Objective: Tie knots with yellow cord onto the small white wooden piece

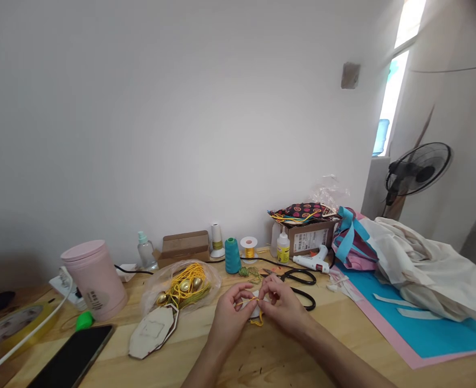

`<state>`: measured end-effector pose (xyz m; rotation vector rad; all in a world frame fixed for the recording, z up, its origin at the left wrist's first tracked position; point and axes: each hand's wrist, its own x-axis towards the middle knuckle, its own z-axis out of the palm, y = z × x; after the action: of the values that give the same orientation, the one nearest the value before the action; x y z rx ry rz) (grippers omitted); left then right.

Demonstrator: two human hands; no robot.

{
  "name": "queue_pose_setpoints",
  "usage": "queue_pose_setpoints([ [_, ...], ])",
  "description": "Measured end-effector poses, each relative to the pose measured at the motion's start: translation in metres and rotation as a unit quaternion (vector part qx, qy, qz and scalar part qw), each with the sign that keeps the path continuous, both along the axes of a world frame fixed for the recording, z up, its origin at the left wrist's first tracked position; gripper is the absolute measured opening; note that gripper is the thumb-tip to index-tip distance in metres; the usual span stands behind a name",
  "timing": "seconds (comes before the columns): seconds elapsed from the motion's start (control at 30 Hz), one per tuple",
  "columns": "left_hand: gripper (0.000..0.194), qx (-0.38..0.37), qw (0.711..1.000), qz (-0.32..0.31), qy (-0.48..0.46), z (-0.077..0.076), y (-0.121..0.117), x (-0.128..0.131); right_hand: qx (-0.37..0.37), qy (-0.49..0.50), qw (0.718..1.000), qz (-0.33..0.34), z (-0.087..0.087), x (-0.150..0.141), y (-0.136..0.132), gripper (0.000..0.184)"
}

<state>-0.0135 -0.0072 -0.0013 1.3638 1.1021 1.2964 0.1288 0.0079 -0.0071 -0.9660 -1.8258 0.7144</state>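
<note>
My left hand and my right hand meet over the middle of the wooden table. Both pinch a short yellow cord between fingertips, and a loop of it hangs below the fingers. A small white piece sits behind the cord, partly hidden by my fingers. Just left of my hands lies a clear plastic bag with yellow cord and gold beads inside. Black scissors lie right behind my right hand.
A pink tumbler, a black phone, a cardboard cutout, a teal thread spool, a glue bottle, a white glue gun and a cardboard box surround the hands. Blue and pink paper and white cloth cover the right side. A fan stands beyond.
</note>
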Motion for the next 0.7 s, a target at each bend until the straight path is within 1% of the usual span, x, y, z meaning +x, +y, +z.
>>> queue_pose_setpoints([
  [0.07, 0.025, -0.01, 1.0, 0.002, -0.013, -0.002, 0.002, 0.0, -0.056, 0.051, 0.997, 0.028, -0.001, 0.0, 0.002, 0.005],
  [0.13, 0.025, -0.02, 0.999, -0.001, -0.029, -0.004, 0.004, -0.001, -0.114, 0.106, 0.986, 0.055, 0.001, 0.002, 0.003, 0.007],
  [0.27, 0.026, -0.023, 0.999, 0.006, -0.04, -0.006, 0.007, -0.003, -0.238, 0.2, 0.945, 0.102, 0.009, 0.008, 0.002, 0.01],
  [0.33, 0.025, -0.017, 0.999, 0.013, -0.033, -0.006, 0.007, -0.004, -0.281, 0.23, 0.925, 0.112, 0.013, 0.01, 0.0, 0.01],
  [0.47, 0.021, -0.027, 0.999, 0.01, -0.024, -0.007, 0.006, -0.004, -0.314, 0.292, 0.896, 0.118, 0.015, 0.012, -0.001, 0.012],
  [0.57, 0.013, -0.042, 0.999, -0.017, -0.015, -0.008, 0.005, -0.003, -0.337, 0.337, 0.868, 0.139, 0.014, 0.013, -0.002, 0.014],
  [0.7, 0.016, -0.055, 0.997, -0.047, -0.022, -0.006, 0.004, -0.002, -0.357, 0.38, 0.838, 0.162, 0.016, 0.012, -0.005, 0.014],
])
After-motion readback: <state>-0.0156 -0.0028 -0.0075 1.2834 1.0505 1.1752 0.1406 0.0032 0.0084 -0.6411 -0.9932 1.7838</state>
